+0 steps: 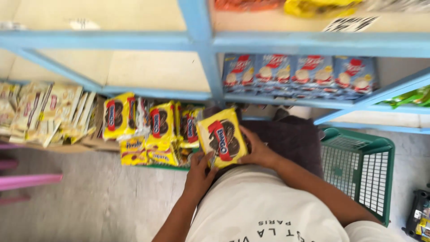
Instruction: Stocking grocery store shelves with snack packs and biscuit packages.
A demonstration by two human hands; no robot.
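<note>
Soft, even daylight fills the scene, brightest on the pale shelf boards (148, 67) and the grey floor (89, 197), with only faint shadows under the blue shelf frame (201, 45). Motion blur smears the whole view, so packet (222, 136) prints look soft. The shelf lines bow slightly toward the edges.

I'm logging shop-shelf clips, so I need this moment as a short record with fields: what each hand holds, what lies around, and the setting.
left hand: left hand grips the lower edge of the yellow biscuit packet with a red label
right hand: right hand holds the same packet's right side
nearby stock: row of matching yellow packets standing at floor level; cream-coloured packets to the left
shelving: blue metal shelf frame with blue snack packets
basket: green plastic mesh basket at the right
</note>
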